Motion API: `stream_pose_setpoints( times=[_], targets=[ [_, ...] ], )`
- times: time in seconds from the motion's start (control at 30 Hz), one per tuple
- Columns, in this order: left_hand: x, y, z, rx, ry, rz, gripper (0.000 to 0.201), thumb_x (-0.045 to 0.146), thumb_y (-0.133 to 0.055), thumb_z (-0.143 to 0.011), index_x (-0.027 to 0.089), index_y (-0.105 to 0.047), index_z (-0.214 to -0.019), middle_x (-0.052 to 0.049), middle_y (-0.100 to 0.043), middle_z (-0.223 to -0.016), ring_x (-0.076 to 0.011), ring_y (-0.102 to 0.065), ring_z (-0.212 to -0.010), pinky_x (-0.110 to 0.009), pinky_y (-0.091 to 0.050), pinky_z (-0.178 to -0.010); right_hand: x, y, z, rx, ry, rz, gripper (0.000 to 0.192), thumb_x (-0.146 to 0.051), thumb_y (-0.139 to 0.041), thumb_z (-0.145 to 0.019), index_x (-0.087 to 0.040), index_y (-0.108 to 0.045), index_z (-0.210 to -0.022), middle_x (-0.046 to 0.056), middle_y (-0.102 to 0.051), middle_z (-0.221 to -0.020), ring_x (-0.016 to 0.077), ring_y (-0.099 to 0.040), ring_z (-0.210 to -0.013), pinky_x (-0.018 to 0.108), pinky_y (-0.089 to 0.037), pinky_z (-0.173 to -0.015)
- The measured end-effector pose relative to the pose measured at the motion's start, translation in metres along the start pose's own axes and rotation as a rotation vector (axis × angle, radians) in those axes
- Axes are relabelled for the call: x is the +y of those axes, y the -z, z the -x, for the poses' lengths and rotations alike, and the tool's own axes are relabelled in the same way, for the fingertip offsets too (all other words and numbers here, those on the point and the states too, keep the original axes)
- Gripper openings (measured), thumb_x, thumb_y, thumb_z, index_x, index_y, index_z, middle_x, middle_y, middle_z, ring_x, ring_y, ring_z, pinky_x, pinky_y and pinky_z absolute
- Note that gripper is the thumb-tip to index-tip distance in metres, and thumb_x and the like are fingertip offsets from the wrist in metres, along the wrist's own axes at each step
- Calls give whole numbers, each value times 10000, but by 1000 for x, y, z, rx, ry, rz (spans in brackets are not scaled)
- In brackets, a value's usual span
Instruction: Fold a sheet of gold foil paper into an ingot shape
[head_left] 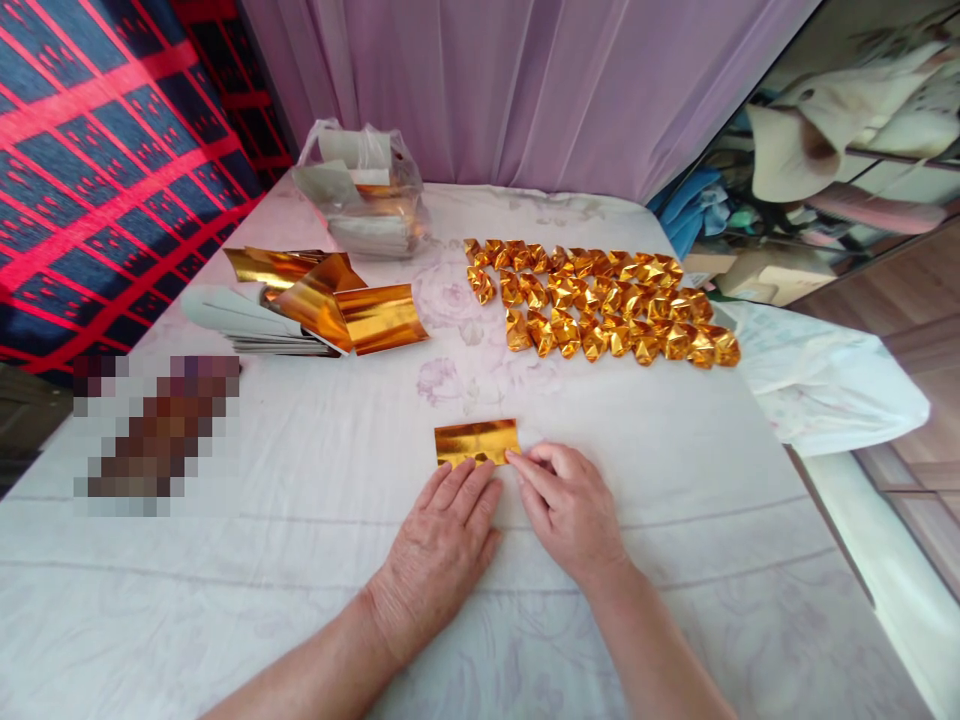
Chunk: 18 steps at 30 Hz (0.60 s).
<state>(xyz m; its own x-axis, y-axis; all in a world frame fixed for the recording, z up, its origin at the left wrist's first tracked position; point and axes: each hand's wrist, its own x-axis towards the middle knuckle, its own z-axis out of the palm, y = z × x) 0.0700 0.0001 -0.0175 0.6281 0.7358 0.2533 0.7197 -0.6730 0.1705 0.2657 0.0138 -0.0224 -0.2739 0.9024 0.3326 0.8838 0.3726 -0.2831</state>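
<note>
A folded gold foil paper (477,441) lies flat on the white floral cloth (300,560) in front of me. My left hand (442,545) rests palm down just below it, fingertips touching its lower edge. My right hand (568,505) pinches the paper's lower right corner with thumb and forefinger. Farther back, several folded gold foil ingots (600,300) lie in rows. A stack of unfolded gold foil sheets (330,300) sits at the back left, on top of silver-white sheets (240,320).
A clear plastic bag (364,190) of more paper stands at the back, before a lilac curtain (525,90). A pixelated patch (154,435) covers something at the left. The table's right edge drops to a white cloth-covered object (825,380) and wooden floor.
</note>
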Motion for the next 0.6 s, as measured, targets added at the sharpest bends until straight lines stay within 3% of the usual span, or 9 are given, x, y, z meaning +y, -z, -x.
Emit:
stream_pose_setpoints(
  times=[0.6],
  targets=[
    [-9, 3, -2, -28, 31, 52, 485, 441, -441, -989, 144, -513, -1366, -133, -614, -1295, -276, -554, -1212, -460, -387, -1095, -10, 2, 1, 25, 10, -56, 300, -141, -492, -924, -225, -722, -1097, 52, -645, -888, 183, -590, -828, 337, -457, -760]
  ],
)
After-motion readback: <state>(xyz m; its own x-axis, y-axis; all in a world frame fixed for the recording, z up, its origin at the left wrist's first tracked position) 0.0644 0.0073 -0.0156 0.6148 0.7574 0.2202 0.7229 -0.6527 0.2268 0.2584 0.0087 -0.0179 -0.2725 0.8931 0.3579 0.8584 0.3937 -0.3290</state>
